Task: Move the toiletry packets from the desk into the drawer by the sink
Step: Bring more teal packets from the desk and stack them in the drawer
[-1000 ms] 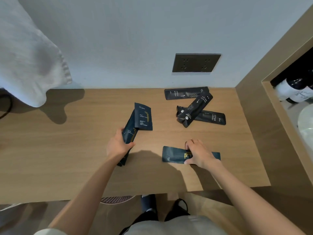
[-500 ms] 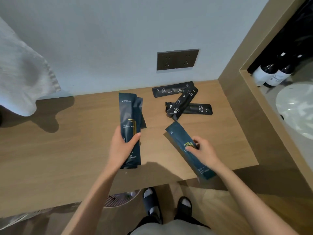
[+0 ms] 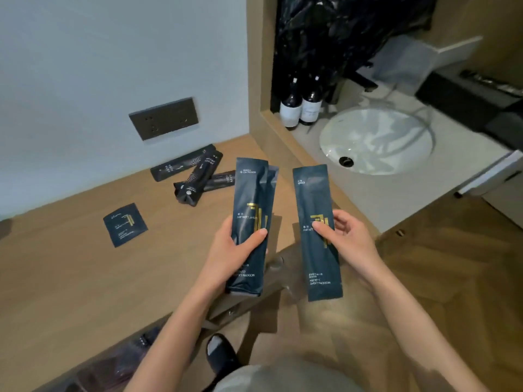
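My left hand [image 3: 230, 254] grips a small stack of long dark packets [image 3: 252, 199] with gold print, held upright above the desk's right end. My right hand [image 3: 349, 237] pinches one long dark comb packet [image 3: 315, 199] beside it, over the desk's corner. On the wooden desk [image 3: 70, 273] lie three black packets in a pile [image 3: 195, 174] near the wall and one small square dark packet [image 3: 125, 224] further left. A pale drawer front [image 3: 492, 172] shows at the right edge below the sink counter; its inside is hidden.
A round white sink [image 3: 376, 140] sits in the counter to the right, with two dark bottles [image 3: 301, 106] behind it in a niche. A dark socket plate [image 3: 164, 118] is on the wall. Wood floor and my slippered foot [image 3: 219, 353] lie below.
The view has swung right toward the sink. Both hands have lifted their packets upright and side by side. A small square packet now lies on the desk to the left.
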A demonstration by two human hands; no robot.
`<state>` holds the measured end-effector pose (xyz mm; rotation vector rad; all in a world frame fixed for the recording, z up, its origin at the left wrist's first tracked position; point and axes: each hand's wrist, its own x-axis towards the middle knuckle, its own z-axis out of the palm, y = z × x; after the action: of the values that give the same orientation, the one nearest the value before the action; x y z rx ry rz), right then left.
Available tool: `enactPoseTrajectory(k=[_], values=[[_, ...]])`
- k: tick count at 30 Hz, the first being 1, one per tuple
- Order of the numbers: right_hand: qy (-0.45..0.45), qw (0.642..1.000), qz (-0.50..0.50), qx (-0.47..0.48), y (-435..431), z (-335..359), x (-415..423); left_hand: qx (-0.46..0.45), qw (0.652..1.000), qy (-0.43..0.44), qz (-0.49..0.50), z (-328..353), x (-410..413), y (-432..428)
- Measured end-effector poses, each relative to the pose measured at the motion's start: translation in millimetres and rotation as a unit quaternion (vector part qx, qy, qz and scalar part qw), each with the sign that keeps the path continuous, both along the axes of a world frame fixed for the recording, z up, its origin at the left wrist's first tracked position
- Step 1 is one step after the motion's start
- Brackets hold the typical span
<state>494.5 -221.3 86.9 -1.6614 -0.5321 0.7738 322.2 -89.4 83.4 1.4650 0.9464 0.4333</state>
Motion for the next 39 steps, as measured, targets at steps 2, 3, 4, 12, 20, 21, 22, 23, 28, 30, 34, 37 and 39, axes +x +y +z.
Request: enactPoseTrajectory(k=[2,3,4,12,20,21,22,23,28,30,34,37,39], values=[[0.009,0.999,-0.031,0.007,-45,2,24,0.002,1.0,-0.008,-0.029,2,29,-36],[0.007,0.999,-0.045,0.008,-68,4,35,0.002,0.999,-0.012,-0.041,3,43,-55],[0.002,0.998,-0.058,0.006,-91,5,47,0.0,0.999,-0.016,-0.051,3,57,-73],[-0.022,0.99,-0.142,-0.013,-242,26,134,-0.008,0.99,-0.023,-0.135,15,172,-196],[-0.019,0.975,-0.222,0.018,-315,29,221,0.054,0.968,-0.044,-0.239,21,298,-254],[-0.024,0.974,-0.226,0.016,-320,29,235,0.07,0.964,-0.041,-0.252,18,316,-256],[-0.031,0.973,-0.229,0.01,-324,28,250,0.088,0.96,-0.037,-0.265,16,335,-259],[-0.04,0.972,-0.23,0.006,-329,28,271,0.113,0.953,-0.031,-0.28,11,359,-261],[-0.104,0.967,-0.232,-0.03,-337,39,368,0.287,0.889,0.028,-0.355,4,462,-252],[-0.152,0.96,-0.216,-0.088,-338,45,415,0.341,0.859,0.057,-0.377,11,509,-244],[-0.31,0.93,-0.097,-0.172,-333,58,500,0.376,0.813,0.093,-0.434,32,600,-228],[-0.356,0.915,0.012,-0.19,-322,68,555,0.39,0.776,0.122,-0.481,47,657,-219],[-0.342,0.921,0.055,-0.18,-311,72,592,0.372,0.762,0.12,-0.516,54,686,-213]])
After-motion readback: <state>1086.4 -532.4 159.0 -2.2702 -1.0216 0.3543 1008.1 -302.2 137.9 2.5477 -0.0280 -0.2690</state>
